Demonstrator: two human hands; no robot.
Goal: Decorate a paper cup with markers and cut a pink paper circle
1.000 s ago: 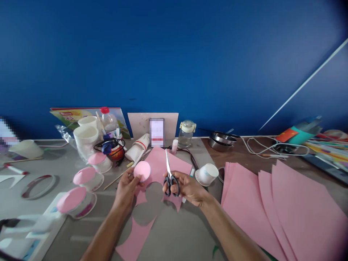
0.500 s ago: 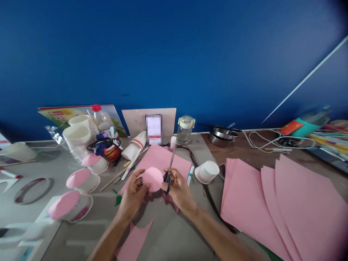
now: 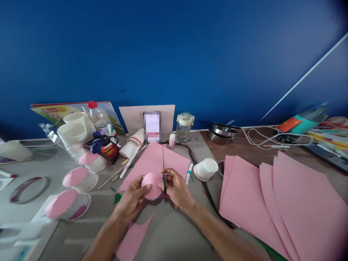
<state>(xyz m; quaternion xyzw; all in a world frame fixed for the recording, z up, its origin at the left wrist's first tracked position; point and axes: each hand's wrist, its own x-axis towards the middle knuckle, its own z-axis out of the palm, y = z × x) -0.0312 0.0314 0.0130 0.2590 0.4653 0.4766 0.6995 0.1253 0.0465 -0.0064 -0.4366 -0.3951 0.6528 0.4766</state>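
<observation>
A round pink paper disc (image 3: 152,185) is pinched at its left edge between the thumb and fingers of my left hand (image 3: 132,195). In my right hand (image 3: 176,186) are dark-handled scissors (image 3: 164,178), their blades pointing up and away, beside the disc's right edge. Whether the blades touch the disc I cannot tell. Beneath and behind both hands lies a large pink sheet (image 3: 152,157). A cut pink scrap (image 3: 134,237) lies nearer the front.
Three paper cups topped with pink (image 3: 61,203) stand at the left. A white cup (image 3: 206,169) lies tipped right of my hands, before a stack of pink sheets (image 3: 244,199). Behind are a glass jar (image 3: 184,127), a propped phone (image 3: 152,127) and steel bowls (image 3: 221,133).
The scissors have turned more upright, and the disc is tilted differently and slightly lower in my left hand. The whole view has shifted a little.
</observation>
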